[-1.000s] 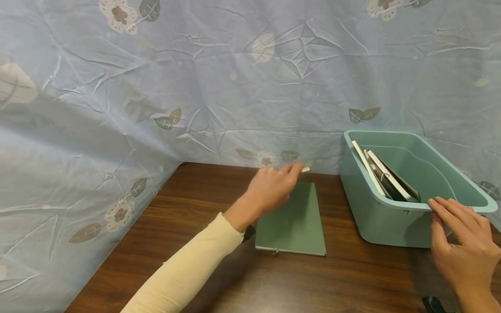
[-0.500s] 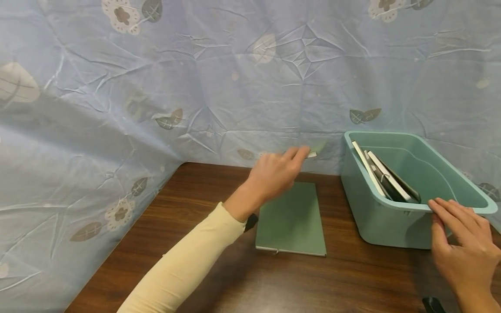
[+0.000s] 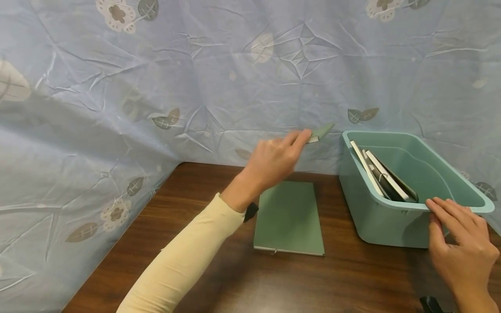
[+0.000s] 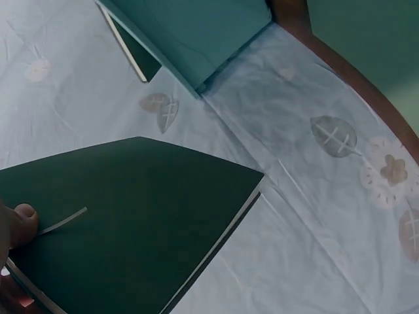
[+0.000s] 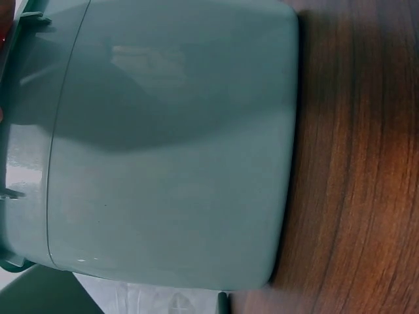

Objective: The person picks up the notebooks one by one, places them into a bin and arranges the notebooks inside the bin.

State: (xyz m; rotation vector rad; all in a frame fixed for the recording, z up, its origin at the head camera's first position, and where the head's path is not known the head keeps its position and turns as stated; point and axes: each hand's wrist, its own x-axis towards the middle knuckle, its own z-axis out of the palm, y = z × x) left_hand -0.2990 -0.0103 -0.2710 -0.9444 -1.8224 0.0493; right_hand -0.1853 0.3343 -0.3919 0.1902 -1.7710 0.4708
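Observation:
My left hand point(image 3: 274, 158) is raised above the back of the table and holds a green notebook point(image 3: 322, 131) by its near end. In the left wrist view its dark green cover point(image 4: 144, 209) fills the lower left, with the thumb point(image 4: 23, 222) pressed on it beside a pale ribbon. Below this hand, another green notebook point(image 3: 291, 221) lies flat, a ribbon at its front edge. My right hand point(image 3: 463, 243) grips the near rim of a teal plastic bin point(image 3: 391, 230), fingers over the edge and thumb outside. Several books point(image 3: 385, 176) lean along the bin's left inner wall.
The brown wooden table point(image 3: 203, 278) runs back to a pale blue floral cloth point(image 3: 250, 78) hanging behind it and along the left. A black strap end point(image 3: 430, 304) shows at the bottom right. The bin's smooth outer wall point(image 5: 177, 170) fills most of the right wrist view.
My left hand has lifted the notebook up from near the tabletop, and more of its cover now shows. The right hand, the bin and the lying notebook have stayed in place.

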